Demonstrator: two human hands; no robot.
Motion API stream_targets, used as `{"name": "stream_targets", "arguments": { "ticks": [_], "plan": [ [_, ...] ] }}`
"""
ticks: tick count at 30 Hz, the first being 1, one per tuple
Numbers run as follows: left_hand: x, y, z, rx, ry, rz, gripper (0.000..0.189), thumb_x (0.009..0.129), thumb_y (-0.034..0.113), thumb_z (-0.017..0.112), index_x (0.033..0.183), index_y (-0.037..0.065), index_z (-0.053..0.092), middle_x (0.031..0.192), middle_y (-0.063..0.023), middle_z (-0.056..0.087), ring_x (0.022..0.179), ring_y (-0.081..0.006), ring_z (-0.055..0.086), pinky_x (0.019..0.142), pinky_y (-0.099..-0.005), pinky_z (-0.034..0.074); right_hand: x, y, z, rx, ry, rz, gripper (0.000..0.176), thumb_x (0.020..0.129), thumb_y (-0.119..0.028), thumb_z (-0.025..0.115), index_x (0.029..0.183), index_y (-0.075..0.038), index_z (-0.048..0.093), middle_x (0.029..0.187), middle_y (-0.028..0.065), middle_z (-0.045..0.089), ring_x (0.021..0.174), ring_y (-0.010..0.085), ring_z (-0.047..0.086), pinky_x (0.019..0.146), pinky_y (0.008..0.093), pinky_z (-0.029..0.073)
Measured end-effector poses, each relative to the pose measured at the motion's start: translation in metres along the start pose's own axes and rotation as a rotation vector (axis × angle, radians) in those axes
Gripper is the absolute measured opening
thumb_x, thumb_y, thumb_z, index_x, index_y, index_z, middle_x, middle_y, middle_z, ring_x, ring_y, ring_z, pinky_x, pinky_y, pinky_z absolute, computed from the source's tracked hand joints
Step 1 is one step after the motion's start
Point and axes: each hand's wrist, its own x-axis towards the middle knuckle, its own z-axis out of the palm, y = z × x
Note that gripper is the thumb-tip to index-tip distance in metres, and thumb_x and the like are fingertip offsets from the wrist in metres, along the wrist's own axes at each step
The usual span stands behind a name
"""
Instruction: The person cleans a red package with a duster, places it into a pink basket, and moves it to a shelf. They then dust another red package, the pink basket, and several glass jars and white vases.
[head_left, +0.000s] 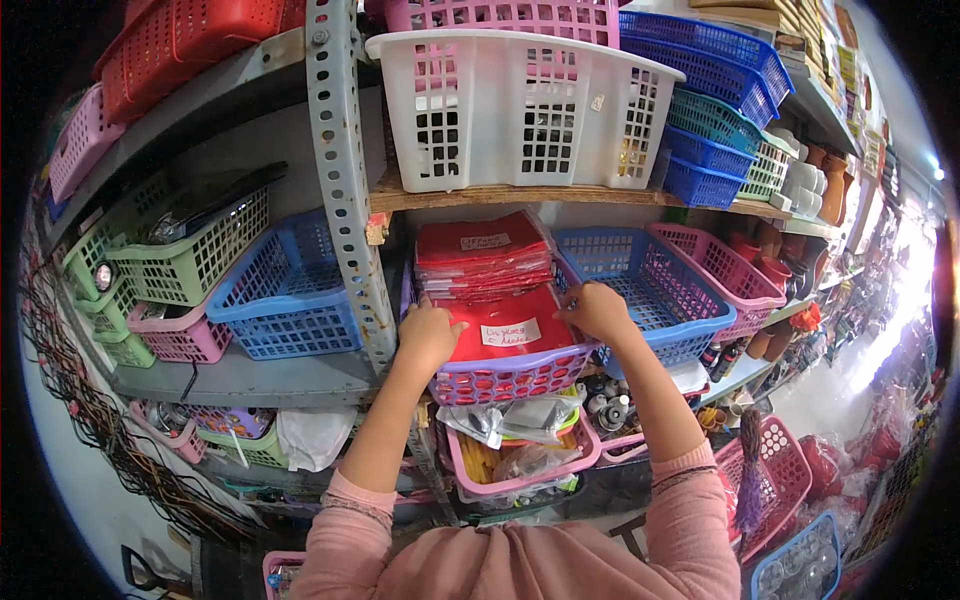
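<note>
Both grips at basket edges (seemingly)

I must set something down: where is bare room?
Bare: grey metal shelf strip before the left blue plastic basket; visible floor of the right blue plastic basket, beside the right hand. Crowded: purple plastic basket, stacked with flat red packets.

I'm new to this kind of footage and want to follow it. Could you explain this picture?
There is no machine: a person works with two bare hands. The picture comes from a camera worn on their head, looking forward and down. Ahead is a purple basket holding a stack of red packets and, nearer, a labelled red packet. The left hand is at its left edge, the right hand at its right; how firmly they grip is unclear. A blue basket stands to the right.
</note>
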Motion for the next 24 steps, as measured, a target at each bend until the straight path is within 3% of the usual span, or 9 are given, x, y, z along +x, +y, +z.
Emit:
{"name": "stream_targets", "arguments": {
  "ticks": [2, 6, 9, 15, 17, 18, 20, 24],
  "plan": [
    [0.005, 0.005, -0.013, -0.172, -0.291, -0.074, 0.035, 0.084, 0.039, 0.060, 0.087, 0.006, 0.071, 0.081, -0.0201, 0.066, 0.080, -0.0363, 0.064, 0.076, -0.0441, 0.050, -0.003, 0.000, -0.001, -0.022, -0.025, -0.018, 0.035, 0.067, -0.039, 0.076, 0.088, -0.012, 0.072, 0.085, 0.0150, 0.068, 0.085, 0.0338, 0.065, 0.074, 0.0436, 0.051],
    [0.006, 0.008, -0.017, -0.143, -0.356, -0.091, 0.043, 0.086, 0.043, 0.056, 0.073, 0.005, 0.071, 0.076, -0.0205, 0.066, 0.078, -0.0362, 0.065, 0.074, -0.0452, 0.051, -0.006, 0.000, 0.003, -0.103, 0.011, -0.067, 0.034, 0.065, -0.036, 0.078, 0.087, -0.012, 0.071, 0.086, 0.0148, 0.068, 0.085, 0.0339, 0.065, 0.076, 0.0436, 0.052],
    [0.005, 0.008, -0.020, -0.171, -0.348, -0.071, 0.043, 0.086, 0.043, 0.055, 0.076, 0.005, 0.071, 0.078, -0.0194, 0.067, 0.079, -0.0356, 0.065, 0.075, -0.0450, 0.051, -0.003, 0.007, 0.012, -0.122, 0.135, -0.109, 0.032, 0.065, -0.033, 0.077, 0.086, -0.009, 0.071, 0.087, 0.0169, 0.068, 0.085, 0.0348, 0.065, 0.076, 0.0431, 0.053],
    [0.003, 0.008, -0.023, -0.237, -0.341, -0.061, 0.038, 0.083, 0.042, 0.061, 0.084, 0.005, 0.071, 0.085, -0.0180, 0.068, 0.083, -0.0334, 0.065, 0.075, -0.0432, 0.051, -0.001, -0.006, 0.010, -0.260, 0.003, -0.049, 0.016, 0.073, -0.018, 0.066, 0.080, -0.004, 0.070, 0.083, 0.0177, 0.068, 0.080, 0.0355, 0.067, 0.068, 0.0430, 0.055],
    [0.003, 0.006, -0.023, -0.206, -0.355, -0.013, 0.044, 0.071, 0.045, 0.073, 0.091, 0.005, 0.071, 0.089, -0.0175, 0.068, 0.086, -0.0323, 0.065, 0.079, -0.0397, 0.050, -0.001, -0.005, 0.014, -0.318, 0.002, -0.061, 0.014, 0.074, -0.016, 0.064, 0.079, -0.005, 0.071, 0.081, 0.0168, 0.069, 0.079, 0.0337, 0.068, 0.067, 0.0426, 0.055],
    [0.004, 0.006, -0.022, -0.208, -0.354, -0.011, 0.044, 0.071, 0.045, 0.073, 0.091, 0.005, 0.071, 0.089, -0.0175, 0.068, 0.086, -0.0323, 0.065, 0.079, -0.0397, 0.050, 0.000, -0.004, 0.016, -0.376, 0.003, -0.076, 0.013, 0.074, -0.014, 0.061, 0.078, -0.007, 0.071, 0.080, 0.0160, 0.069, 0.077, 0.0319, 0.069, 0.066, 0.0422, 0.055],
    [0.007, 0.005, -0.020, -0.105, -0.443, 0.026, 0.056, 0.060, 0.047, 0.080, 0.098, 0.007, 0.071, 0.097, -0.0155, 0.068, 0.093, -0.0295, 0.065, 0.083, -0.0374, 0.050, 0.003, -0.008, 0.017, -0.427, -0.018, -0.085, 0.013, 0.075, -0.014, 0.061, 0.078, -0.008, 0.072, 0.081, 0.0150, 0.069, 0.078, 0.0298, 0.069, 0.065, 0.0412, 0.055],
    [0.010, 0.003, -0.015, -0.071, -0.487, 0.053, 0.059, 0.057, 0.047, 0.081, 0.101, 0.008, 0.071, 0.100, -0.0149, 0.068, 0.095, -0.0287, 0.065, 0.085, -0.0372, 0.050, 0.010, -0.014, 0.026, -0.507, -0.092, -0.136, 0.013, 0.077, -0.013, 0.059, 0.079, -0.012, 0.072, 0.085, 0.0116, 0.070, 0.082, 0.0261, 0.069, 0.064, 0.0382, 0.055]
  ]
}}
